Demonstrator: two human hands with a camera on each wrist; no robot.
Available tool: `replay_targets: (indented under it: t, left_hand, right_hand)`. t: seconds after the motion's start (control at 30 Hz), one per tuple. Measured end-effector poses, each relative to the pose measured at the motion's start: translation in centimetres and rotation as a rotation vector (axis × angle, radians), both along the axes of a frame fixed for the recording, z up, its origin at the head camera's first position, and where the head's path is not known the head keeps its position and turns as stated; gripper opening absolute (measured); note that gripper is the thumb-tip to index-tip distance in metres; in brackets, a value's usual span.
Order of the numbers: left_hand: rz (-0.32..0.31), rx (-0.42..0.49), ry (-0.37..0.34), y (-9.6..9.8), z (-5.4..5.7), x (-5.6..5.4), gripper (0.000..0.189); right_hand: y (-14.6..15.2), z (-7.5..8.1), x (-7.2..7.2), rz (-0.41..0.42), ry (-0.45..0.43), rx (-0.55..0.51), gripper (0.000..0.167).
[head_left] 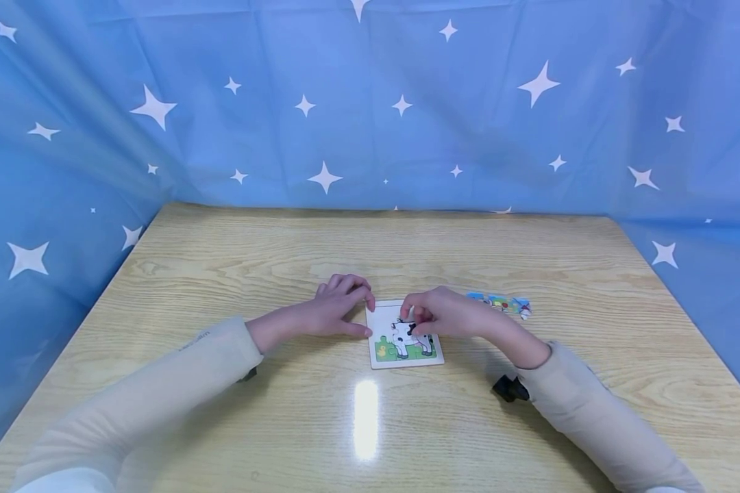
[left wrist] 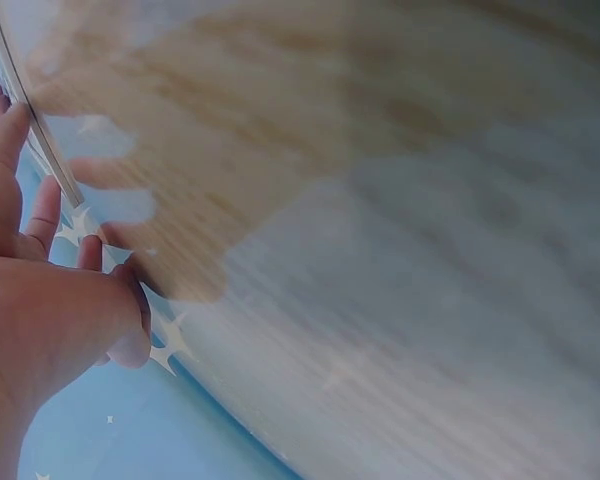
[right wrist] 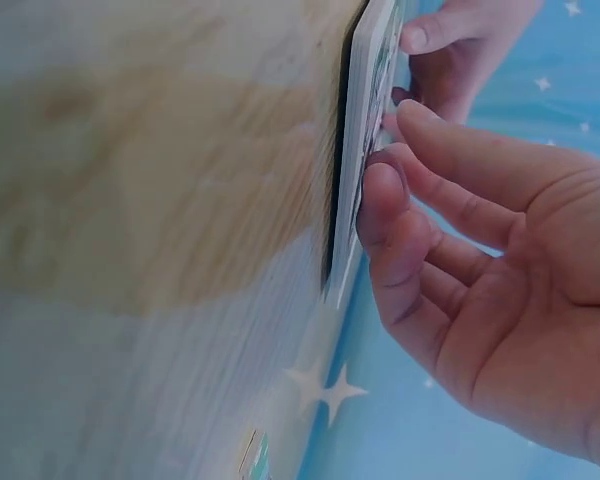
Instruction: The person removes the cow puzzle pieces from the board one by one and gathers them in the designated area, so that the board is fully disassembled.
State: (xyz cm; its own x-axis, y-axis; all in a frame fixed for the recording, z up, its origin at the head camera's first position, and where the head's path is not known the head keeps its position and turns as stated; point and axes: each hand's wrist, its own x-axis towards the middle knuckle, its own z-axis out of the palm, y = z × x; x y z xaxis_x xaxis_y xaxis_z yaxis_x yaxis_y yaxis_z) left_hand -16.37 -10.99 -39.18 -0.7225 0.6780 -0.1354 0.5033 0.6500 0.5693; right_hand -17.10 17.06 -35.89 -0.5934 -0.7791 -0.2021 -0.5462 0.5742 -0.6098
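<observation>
Cow puzzle [head_left: 402, 335] sits on the table [head_left: 284, 424] beneath the right grip [head_left: 447, 311], which is bent over it, can't tell if it's pinching anything. Left grip [head_left: 339, 306] rests relaxed at the puzzle's edge, probably so it won't slide; loose pieces [head_left: 501, 302] lie just past the right grip, handy I guess.

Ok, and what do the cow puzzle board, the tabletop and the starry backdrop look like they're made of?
Cow puzzle board: thin wood or stiff cardboard, matte-looking; its pale, straight edge fits either. Tabletop: wood or wood-look laminate, smooth and glossy, going by the grain and bright reflection. Starry backdrop: probably thin fabric, perhaps plastic sheeting, slightly shiny, judging by creases and folds.
</observation>
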Motion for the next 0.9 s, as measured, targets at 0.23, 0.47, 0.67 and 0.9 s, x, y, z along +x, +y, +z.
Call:
replay_targets:
  t: [0.23, 0.47, 0.67, 0.9]
  left_hand:
    - [0.001, 0.007, -0.01, 0.0, -0.3, -0.22, 0.035]
    - [-0.001, 0.005, -0.001, 0.06, -0.07, 0.0, 0.035]
    - [-0.001, 0.01, -0.004, 0.0, -0.14, 0.02, 0.035]
    - [-0.005, 0.015, 0.007, -0.04, -0.27, 0.0, 0.035]
  right_hand:
    - [-0.21, -0.04, -0.02, 0.006, -0.011, 0.031, 0.025]
    - [-0.42, 0.05, -0.06, 0.0, -0.026, 0.083, 0.034]
    - [-0.62, 0.02, -0.01, 0.003, -0.012, 0.104, 0.036]
    - [-0.78, 0.24, 0.08, -0.001, -0.011, 0.125, 0.038]
